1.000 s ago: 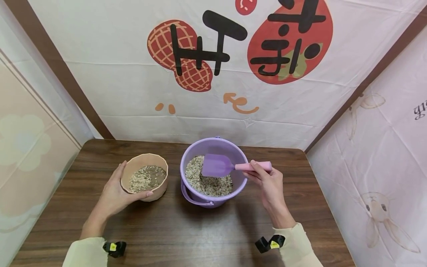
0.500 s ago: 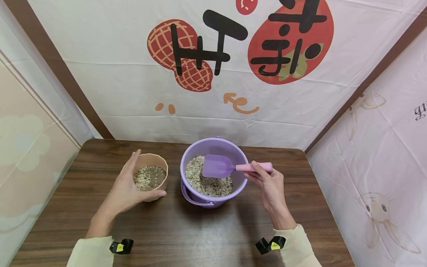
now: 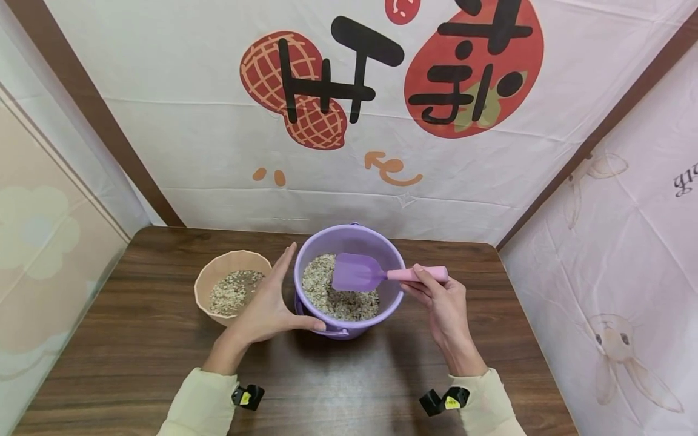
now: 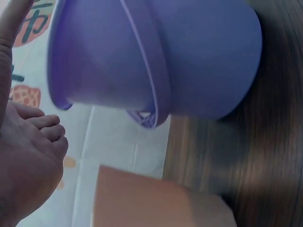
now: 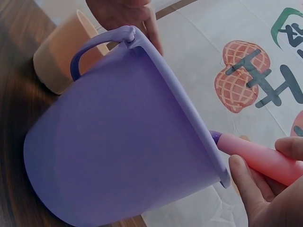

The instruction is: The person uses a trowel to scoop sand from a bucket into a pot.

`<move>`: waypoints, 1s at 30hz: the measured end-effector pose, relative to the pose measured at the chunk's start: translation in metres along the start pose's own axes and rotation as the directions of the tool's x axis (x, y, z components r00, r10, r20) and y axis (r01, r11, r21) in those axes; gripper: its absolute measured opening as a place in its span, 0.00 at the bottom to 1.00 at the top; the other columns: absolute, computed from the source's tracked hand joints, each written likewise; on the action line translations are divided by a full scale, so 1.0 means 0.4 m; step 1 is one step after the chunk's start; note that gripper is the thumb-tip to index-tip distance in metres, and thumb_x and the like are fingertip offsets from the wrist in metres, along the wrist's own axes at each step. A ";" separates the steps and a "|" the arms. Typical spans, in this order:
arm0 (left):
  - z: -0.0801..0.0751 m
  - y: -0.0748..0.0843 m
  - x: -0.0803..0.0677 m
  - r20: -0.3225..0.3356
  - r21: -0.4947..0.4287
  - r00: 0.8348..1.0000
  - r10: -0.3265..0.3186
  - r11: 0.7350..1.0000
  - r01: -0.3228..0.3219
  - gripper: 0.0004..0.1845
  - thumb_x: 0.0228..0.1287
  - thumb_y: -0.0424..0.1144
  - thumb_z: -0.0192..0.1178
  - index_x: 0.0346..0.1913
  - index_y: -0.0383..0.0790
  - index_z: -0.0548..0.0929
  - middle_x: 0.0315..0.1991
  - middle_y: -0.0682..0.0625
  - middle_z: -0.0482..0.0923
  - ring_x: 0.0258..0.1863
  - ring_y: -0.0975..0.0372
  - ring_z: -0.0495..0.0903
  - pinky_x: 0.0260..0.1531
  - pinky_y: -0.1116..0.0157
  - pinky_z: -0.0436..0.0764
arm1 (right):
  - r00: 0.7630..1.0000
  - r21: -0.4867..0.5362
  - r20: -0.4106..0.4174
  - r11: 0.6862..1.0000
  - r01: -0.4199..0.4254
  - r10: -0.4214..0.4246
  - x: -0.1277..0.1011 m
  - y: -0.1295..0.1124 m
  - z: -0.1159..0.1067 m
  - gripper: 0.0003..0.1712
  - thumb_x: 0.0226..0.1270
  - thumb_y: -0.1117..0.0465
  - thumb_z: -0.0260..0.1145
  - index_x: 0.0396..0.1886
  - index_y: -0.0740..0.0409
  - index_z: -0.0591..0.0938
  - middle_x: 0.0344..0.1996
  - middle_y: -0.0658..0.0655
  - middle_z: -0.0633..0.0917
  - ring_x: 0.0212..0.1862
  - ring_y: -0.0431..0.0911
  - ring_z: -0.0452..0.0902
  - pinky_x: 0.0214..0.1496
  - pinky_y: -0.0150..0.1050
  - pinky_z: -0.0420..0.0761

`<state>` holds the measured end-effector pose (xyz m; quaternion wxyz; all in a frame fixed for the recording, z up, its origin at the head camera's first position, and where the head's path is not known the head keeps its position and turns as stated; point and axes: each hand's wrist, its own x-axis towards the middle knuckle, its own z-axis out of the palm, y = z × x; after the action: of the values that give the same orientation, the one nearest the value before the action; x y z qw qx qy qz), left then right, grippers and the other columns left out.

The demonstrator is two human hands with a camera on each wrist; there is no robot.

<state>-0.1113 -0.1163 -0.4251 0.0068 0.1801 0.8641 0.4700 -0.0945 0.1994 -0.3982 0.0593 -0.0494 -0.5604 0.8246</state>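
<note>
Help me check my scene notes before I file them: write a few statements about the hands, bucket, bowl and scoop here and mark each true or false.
1. The right hand holds the pink handle of the purple scoop. True.
2. The left hand grips the tan bowl. False: it rests against the side of the purple bucket, and the bowl stands free beside it.
3. The bucket holds a grain mix. True.
4. The bowl is empty. False: it holds some grain mix too.
5. The scoop lies flat on the table. False: its blade is over the bucket's contents.

left hand point(image 3: 267, 309) | left bowl point(image 3: 231, 290) → at bucket point(image 3: 349, 242) (seemingly touching)
</note>
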 end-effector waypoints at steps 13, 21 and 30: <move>0.027 -0.015 0.026 0.027 -0.021 1.000 -0.007 1.000 0.007 0.86 0.24 0.63 0.87 0.83 0.44 0.38 0.82 0.40 0.38 0.79 0.45 0.46 0.73 0.41 0.53 | 0.990 -0.126 0.130 0.989 0.074 -0.058 0.003 -0.009 -0.008 0.20 0.73 0.63 0.67 0.48 0.81 0.80 0.39 0.74 0.87 0.50 0.62 0.85 0.56 0.57 0.80; 0.029 -0.015 0.030 0.024 -0.019 1.000 -0.008 1.000 0.009 0.85 0.24 0.63 0.86 0.83 0.44 0.39 0.82 0.40 0.40 0.79 0.45 0.47 0.73 0.41 0.53 | 0.955 -0.466 0.211 0.838 0.285 -0.207 0.021 -0.029 0.007 0.12 0.71 0.63 0.69 0.41 0.72 0.87 0.34 0.62 0.90 0.48 0.53 0.86 0.48 0.45 0.86; 0.034 -0.017 0.031 0.022 -0.024 1.000 0.002 1.000 -0.001 0.84 0.25 0.64 0.86 0.83 0.44 0.40 0.81 0.39 0.42 0.78 0.45 0.48 0.72 0.40 0.56 | 0.943 -0.775 0.256 0.537 0.332 -0.214 0.022 -0.037 0.049 0.07 0.67 0.55 0.73 0.29 0.44 0.93 0.30 0.38 0.89 0.32 0.39 0.80 0.29 0.31 0.75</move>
<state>-0.1225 -0.1047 -0.4361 0.0183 0.1857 0.8582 0.4782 -0.1054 0.1881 -0.3775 0.1218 0.0708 -0.8768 0.4598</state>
